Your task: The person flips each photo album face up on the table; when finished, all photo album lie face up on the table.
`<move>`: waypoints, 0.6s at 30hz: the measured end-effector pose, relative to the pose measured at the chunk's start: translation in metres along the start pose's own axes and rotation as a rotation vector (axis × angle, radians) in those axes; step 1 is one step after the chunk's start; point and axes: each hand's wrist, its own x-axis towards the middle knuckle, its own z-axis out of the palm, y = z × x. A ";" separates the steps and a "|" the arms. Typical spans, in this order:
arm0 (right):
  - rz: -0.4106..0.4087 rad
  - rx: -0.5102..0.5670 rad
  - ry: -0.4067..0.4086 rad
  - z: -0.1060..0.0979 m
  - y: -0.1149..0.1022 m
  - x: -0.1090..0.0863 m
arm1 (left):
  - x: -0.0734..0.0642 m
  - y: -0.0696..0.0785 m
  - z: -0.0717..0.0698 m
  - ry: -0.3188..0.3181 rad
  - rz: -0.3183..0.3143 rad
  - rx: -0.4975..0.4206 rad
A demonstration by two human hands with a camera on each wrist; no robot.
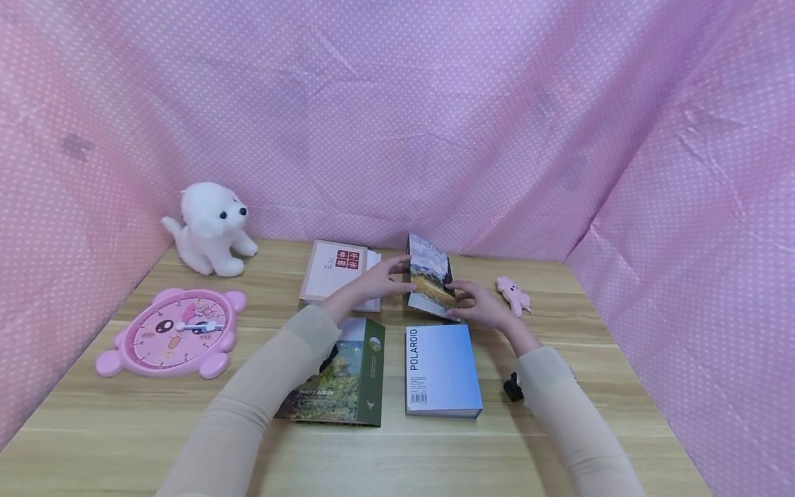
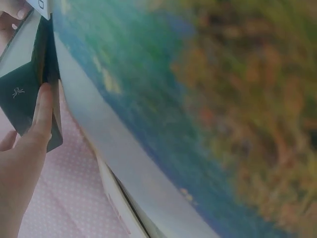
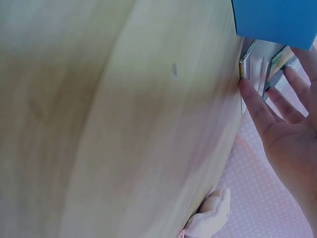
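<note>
A photo album [image 1: 428,266] with a painted landscape cover stands tilted at the back middle of the table, between both hands. My left hand [image 1: 377,281] holds its left side; the left wrist view shows the fingers against its dark green spine [image 2: 20,94]. On the opposite side, my right hand [image 1: 483,305] grips the edge. In the right wrist view, the right thumb touches one cover and the other fingers reach the second cover [image 3: 280,62], with white pages between.
In front lie a green-spined photo album [image 1: 370,376] and a blue-white POLAROID book [image 1: 442,373]. A white book with red characters [image 1: 323,273] lies behind left. A white plush dog [image 1: 211,231], pink toy clock [image 1: 177,331] and small pink plush [image 1: 512,293] stand around.
</note>
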 end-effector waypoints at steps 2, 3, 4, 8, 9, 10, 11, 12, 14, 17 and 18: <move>-0.001 -0.023 0.002 0.000 0.000 0.000 | 0.000 -0.001 0.000 -0.010 0.010 0.019; -0.002 -0.034 0.001 -0.001 0.000 0.000 | 0.000 -0.002 -0.001 -0.016 0.014 0.031; -0.004 -0.045 0.001 -0.001 0.000 0.000 | -0.001 -0.002 -0.001 -0.025 0.013 0.031; -0.002 -0.075 -0.001 -0.001 0.000 0.001 | -0.001 -0.006 -0.001 -0.054 -0.005 0.025; -0.001 -0.080 -0.002 -0.001 -0.001 0.001 | 0.000 -0.006 -0.001 -0.065 -0.013 0.020; 0.000 -0.090 0.000 -0.001 -0.001 0.001 | 0.000 -0.007 -0.001 -0.072 -0.021 0.022; 0.000 -0.094 0.001 -0.001 -0.001 0.002 | 0.000 -0.008 -0.001 -0.074 -0.024 0.038; -0.002 -0.096 0.001 -0.001 -0.001 0.002 | 0.000 -0.008 -0.001 -0.077 -0.027 0.055; -0.005 -0.099 -0.002 -0.001 0.000 0.003 | 0.001 -0.009 0.000 -0.088 -0.032 0.069; -0.004 -0.091 -0.008 -0.001 0.000 0.003 | 0.002 -0.011 0.000 -0.091 -0.032 0.110; -0.003 -0.094 -0.011 -0.001 0.001 0.004 | 0.003 -0.011 0.000 -0.094 -0.030 0.125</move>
